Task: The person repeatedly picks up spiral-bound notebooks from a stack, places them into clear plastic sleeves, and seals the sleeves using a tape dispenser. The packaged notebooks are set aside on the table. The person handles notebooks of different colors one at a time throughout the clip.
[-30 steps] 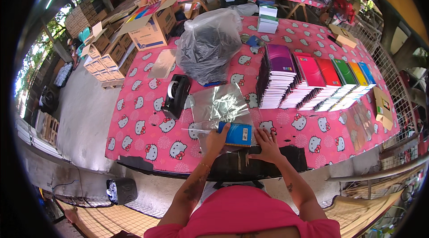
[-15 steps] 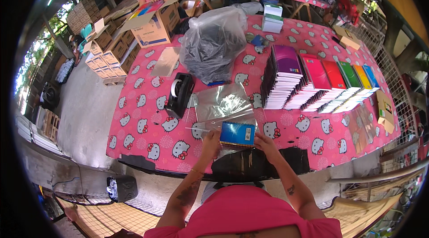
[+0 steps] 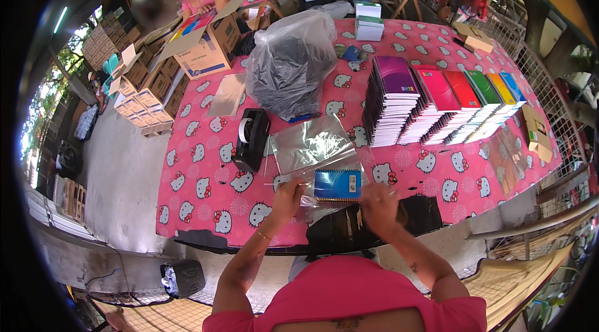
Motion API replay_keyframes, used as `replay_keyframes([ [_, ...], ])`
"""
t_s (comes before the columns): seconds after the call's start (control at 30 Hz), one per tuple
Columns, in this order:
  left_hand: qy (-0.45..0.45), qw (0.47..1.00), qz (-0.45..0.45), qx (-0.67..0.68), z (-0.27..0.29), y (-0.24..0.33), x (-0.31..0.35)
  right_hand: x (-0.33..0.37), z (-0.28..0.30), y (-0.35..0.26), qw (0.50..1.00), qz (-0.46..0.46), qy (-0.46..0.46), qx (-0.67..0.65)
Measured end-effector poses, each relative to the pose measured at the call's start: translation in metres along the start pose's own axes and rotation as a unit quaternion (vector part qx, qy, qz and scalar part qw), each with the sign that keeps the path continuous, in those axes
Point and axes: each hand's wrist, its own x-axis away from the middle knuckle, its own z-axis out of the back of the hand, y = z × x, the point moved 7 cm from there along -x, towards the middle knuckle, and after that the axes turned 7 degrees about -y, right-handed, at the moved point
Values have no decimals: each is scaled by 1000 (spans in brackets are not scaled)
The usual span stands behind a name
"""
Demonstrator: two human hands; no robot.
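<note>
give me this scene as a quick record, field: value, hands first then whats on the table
left hand: left hand at the clear plastic, left of the blue notebook
right hand: right hand, blurred, just right of the notebook; grip unclear
notebook: flat, spiral edge toward the person; whether inside or on the plastic is unclear
left: black tape dispenser
right: notebook stacks, tops purple, pink, red, green, yellow, blue
behind: big plastic bag, dark contents
table: pink patterned cover
</note>
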Motion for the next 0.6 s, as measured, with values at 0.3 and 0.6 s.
replay_keyframes([
  [0.3,11,969,172,178,9,-40,-48,-4,-47,-60,995,21,-94,-24],
  [0.6,-151,947,-117,-258,-92,-20,-162,-5,-47,-64,997,27,-78,-4],
])
